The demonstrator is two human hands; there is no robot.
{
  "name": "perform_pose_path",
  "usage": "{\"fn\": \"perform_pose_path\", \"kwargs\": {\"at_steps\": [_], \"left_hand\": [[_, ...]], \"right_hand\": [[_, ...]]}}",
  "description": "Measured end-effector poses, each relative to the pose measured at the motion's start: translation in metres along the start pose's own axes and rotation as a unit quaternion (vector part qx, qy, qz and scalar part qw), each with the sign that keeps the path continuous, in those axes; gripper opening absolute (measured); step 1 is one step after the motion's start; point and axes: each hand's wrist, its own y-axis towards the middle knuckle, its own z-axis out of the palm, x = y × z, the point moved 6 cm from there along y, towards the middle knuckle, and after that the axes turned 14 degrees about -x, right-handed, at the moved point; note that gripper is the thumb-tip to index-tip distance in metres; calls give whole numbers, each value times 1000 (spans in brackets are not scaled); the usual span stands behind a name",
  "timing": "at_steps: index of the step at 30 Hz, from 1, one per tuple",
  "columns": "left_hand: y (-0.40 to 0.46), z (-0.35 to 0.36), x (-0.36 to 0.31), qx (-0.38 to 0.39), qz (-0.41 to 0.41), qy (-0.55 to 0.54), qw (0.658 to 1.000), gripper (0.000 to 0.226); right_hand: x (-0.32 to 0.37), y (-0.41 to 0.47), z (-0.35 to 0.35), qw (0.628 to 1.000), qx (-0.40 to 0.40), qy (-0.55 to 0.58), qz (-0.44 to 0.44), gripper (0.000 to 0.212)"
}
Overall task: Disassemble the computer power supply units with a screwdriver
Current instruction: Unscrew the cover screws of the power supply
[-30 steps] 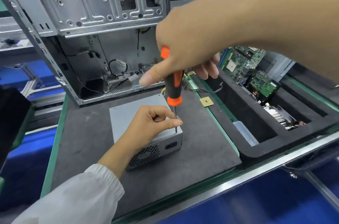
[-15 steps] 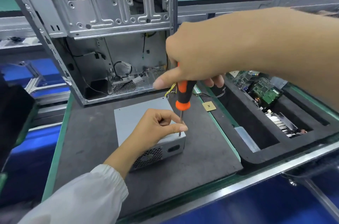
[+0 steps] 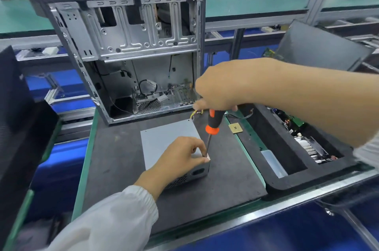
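Seemingly unscrewing: right hand point(image 3: 221, 88) grips the screwdriver point(image 3: 212, 125), left hand point(image 3: 180, 158) pinches its tip on the supply point(image 3: 164, 137); next, steady turning.

screwdriver point(image 3: 211, 125) tip hidden behind left hand point(image 3: 180, 158), screw unseen

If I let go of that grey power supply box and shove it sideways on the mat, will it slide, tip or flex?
The power supply box looks like rigid sheet metal, so flexing seems unlikely. It lies flat and low on the dark mat, so it should not tip. The mat looks grippy, so expect drag; the left hand steadies it under the screwdriver.
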Motion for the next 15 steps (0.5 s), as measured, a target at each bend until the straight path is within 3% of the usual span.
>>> {"fn": "perform_pose_path", "kwargs": {"at_steps": [3, 5, 7, 11, 15], "left_hand": [[3, 1, -1, 19, 9, 48, 999, 17], [4, 4, -4, 40, 31, 79, 996, 19], [6, 6, -5, 62, 53, 115, 990, 21], [6, 9, -8, 82, 100, 210, 969, 26], [4, 15, -13, 85, 141, 280, 946, 29]], "right_hand": [[7, 3, 1, 997, 24, 0, -72, 21], [5, 0, 3, 991, 75, 82, -70, 35], [0, 1, 8, 991, 90, 79, -58, 41], [-5, 3, 18, 996, 79, 40, -31, 57], [-8, -1, 14, 999, -1, 5, -50, 31]]}}
